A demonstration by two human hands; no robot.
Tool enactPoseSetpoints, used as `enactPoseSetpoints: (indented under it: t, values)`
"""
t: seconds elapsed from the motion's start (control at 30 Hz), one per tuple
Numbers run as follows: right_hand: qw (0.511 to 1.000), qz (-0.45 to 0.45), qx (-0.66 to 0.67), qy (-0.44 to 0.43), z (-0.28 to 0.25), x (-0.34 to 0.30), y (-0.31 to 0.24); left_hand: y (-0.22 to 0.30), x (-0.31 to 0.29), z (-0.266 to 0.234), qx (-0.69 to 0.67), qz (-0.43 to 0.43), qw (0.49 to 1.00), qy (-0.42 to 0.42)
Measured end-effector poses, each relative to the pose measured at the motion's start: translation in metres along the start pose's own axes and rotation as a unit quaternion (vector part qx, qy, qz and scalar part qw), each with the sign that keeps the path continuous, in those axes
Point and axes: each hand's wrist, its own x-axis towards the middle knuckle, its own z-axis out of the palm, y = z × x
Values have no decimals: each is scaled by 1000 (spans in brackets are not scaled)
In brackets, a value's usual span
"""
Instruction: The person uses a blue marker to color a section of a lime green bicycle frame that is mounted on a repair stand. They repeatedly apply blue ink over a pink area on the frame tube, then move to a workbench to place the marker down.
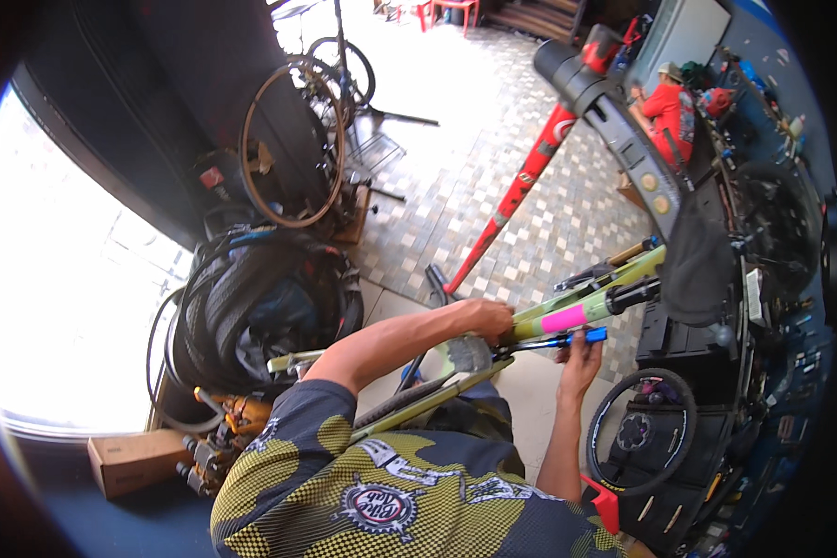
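A green bicycle frame with a pink patch is held in front of me at a slant. My left hand bends over its near end, beside the grey rounded part; the fingers curl down and what they grip is hidden. My right hand is closed around a blue-handled tool just below the pink patch. The tool's slim shaft points left along the frame toward my left hand; its tip cannot be made out. A black fork-like part sticks out at the frame's right end.
A red repair stand with a grey clamp arm rises beyond the frame. Stacked tyres lie left, near a cardboard box. A wheel rests at right by a cluttered workbench. A person in red sits further back.
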Motion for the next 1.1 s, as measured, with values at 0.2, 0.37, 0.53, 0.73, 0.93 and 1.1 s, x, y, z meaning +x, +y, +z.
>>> enactPoseSetpoints:
  t: [0.2, 0.37, 0.53, 0.73, 0.93, 1.1]
  values:
    - [976, -163, -101, -105, 48, -71, -37, -2, -9, -3, -12, -13, 1000, 8]
    - [926, -240, -194, -216, 68, -92, -79, 16, -16, -19, -5, -13, 1000, -20]
    - [997, 11, 57, -57, 24, -26, -35, 3, -9, -5, 56, -24, 998, -23]
    - [1000, 22, 9, -8, 7, -14, -17, -1, -6, -1, 55, -7, 998, 16]
    - [913, -308, -215, -160, 66, -79, -75, -2, -12, -2, 48, -1, 999, 16]
    - [953, -215, -156, -144, 52, -68, -63, 7, -16, -9, 4, -4, 1000, 21]
